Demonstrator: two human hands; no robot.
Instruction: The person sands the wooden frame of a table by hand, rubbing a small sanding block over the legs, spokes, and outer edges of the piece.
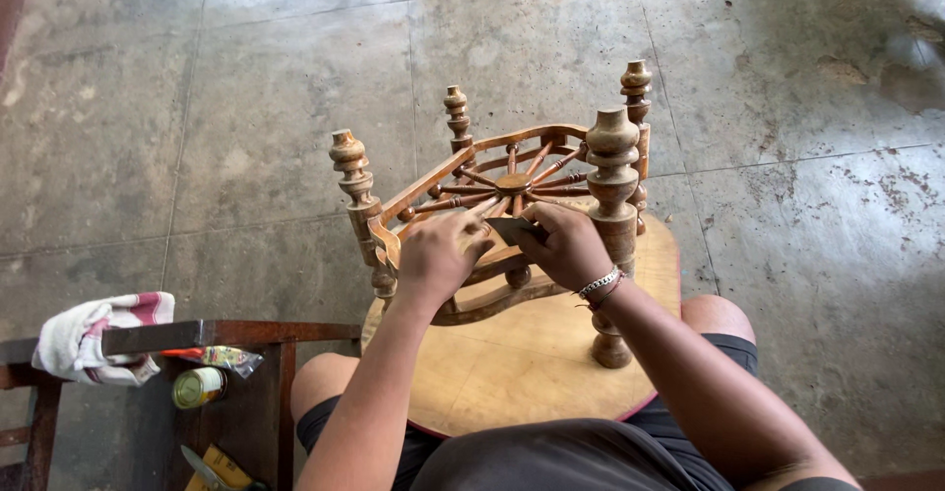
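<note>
Two hands, left hand (436,253) and right hand (564,245), are pinching sandpaper (512,227) with fingers clamped against the stool (512,255) spokes; slipping could scrape knuckles.

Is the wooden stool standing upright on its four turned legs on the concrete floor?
No, the wooden stool lies upside down across the person's lap, its turned legs pointing up.

Both forearms reach forward, left hand (436,255) and right hand (566,245) with fingers curled, close together.
</note>
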